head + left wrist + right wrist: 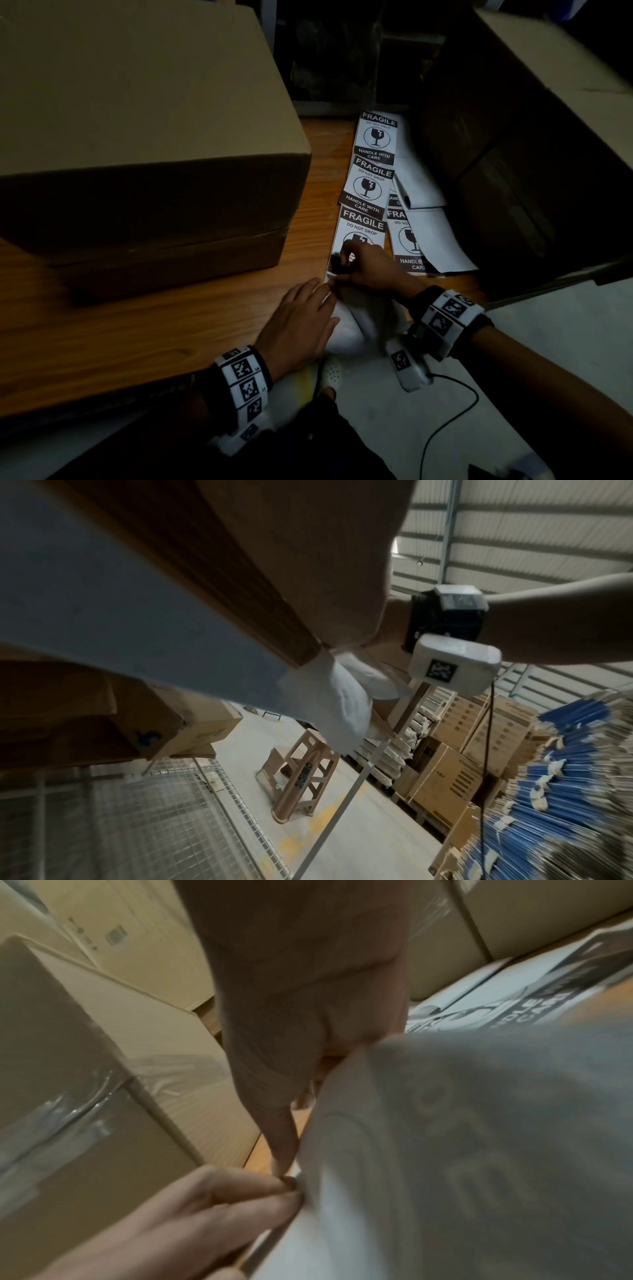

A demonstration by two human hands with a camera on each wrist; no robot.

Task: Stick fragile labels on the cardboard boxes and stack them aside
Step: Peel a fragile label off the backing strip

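A strip of black-and-white fragile labels (368, 192) runs down the wooden table (137, 335) between two cardboard boxes. The nearest label (359, 229) lies by the table's front edge. My right hand (363, 265) pinches that label's lower left corner with curled fingers. In the right wrist view its index fingertip (284, 1164) sits at the edge of the lifted label (445, 1150). My left hand (301, 322) lies flat, fingers straight, pressing the white backing paper (346, 329) that hangs over the edge. A large brown box (137, 137) stands just left of the strip.
A second cardboard box (531, 137) stands tilted at the right, close to loose label sheets (431, 240). A black cable (445, 421) hangs from my right wrist. The left wrist view shows a wooden stool (301, 772) and stacked cartons (462, 750) on the floor.
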